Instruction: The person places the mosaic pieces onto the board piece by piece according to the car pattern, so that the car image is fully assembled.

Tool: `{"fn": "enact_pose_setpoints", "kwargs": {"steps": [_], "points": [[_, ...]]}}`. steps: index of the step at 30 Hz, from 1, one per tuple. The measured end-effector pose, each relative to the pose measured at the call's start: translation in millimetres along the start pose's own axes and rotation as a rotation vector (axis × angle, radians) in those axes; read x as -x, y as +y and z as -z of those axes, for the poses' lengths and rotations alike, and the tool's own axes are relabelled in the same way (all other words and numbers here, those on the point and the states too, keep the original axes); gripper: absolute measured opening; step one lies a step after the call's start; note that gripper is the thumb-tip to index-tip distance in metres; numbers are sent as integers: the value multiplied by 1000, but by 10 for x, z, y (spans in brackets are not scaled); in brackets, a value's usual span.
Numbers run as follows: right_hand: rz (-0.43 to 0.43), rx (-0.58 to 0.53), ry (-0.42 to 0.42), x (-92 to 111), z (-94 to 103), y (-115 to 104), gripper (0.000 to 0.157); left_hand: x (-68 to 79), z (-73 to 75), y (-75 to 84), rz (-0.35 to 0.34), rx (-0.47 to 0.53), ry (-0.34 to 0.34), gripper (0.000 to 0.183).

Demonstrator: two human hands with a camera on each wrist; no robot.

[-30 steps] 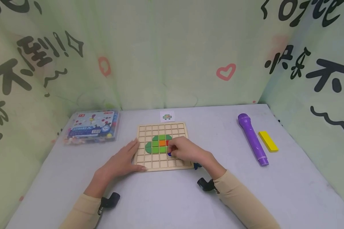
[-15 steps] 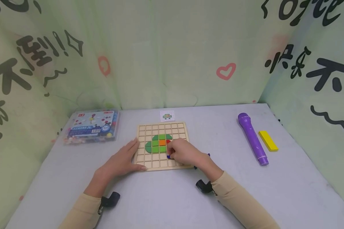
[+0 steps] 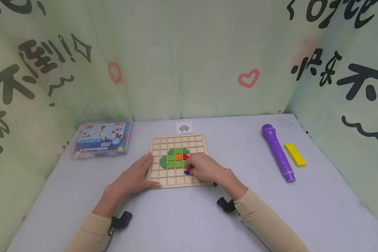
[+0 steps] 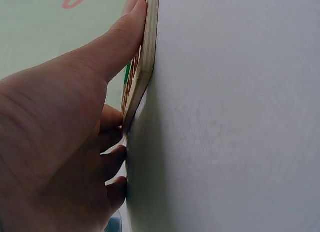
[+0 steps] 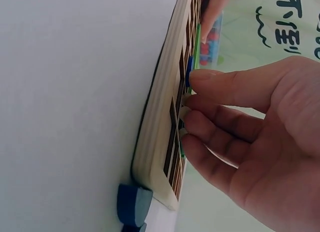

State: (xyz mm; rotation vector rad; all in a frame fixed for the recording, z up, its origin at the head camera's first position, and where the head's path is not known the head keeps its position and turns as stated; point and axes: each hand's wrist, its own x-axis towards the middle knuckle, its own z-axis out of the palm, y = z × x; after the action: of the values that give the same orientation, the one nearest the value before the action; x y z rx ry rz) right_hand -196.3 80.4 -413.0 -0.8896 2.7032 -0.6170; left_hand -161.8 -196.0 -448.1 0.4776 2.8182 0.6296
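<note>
A wooden grid board [image 3: 168, 181] lies on the table, bearing green tiles [image 3: 171, 164], an orange tile [image 3: 178, 157] and a red tile [image 3: 185, 156]. My left hand [image 3: 129, 178] rests at the board's near left corner, thumb along the near edge and fingers against the left side. My right hand [image 3: 204, 166] pinches a small blue tile [image 3: 187, 172] low over the board, just below the coloured shape. In the right wrist view, the thumb presses on the blue tile [image 5: 189, 71] near the board's surface, and the other fingertips are at the grid.
A picture card [image 3: 184, 128] lies behind the board. Back left stands a clear box [image 3: 102, 138] of colourful parts. On the right are a purple microphone-shaped object [image 3: 278, 154] and a yellow block [image 3: 295, 155]. Dark blue pieces [image 5: 134, 204] lie beside the board's right corner.
The right hand has shifted slightly over the same part of the board, with the blue tile now a little nearer the front. The red tile shows more. The left hand has stayed still.
</note>
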Motion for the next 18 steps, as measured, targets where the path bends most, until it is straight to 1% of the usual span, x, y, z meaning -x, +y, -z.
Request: {"fn": "enact_pose_setpoints", "kwargs": {"steps": [10, 14, 18], "points": [[-38, -68, -35, 72, 123, 89, 14, -11, 1, -3, -1, -4, -4, 118], [-61, -76, -81, 128, 198, 144, 13, -12, 2, -7, -5, -7, -6, 118], [-90, -82, -127, 191, 289, 205, 16, -5, 9, -5, -6, -9, -6, 118]]}}
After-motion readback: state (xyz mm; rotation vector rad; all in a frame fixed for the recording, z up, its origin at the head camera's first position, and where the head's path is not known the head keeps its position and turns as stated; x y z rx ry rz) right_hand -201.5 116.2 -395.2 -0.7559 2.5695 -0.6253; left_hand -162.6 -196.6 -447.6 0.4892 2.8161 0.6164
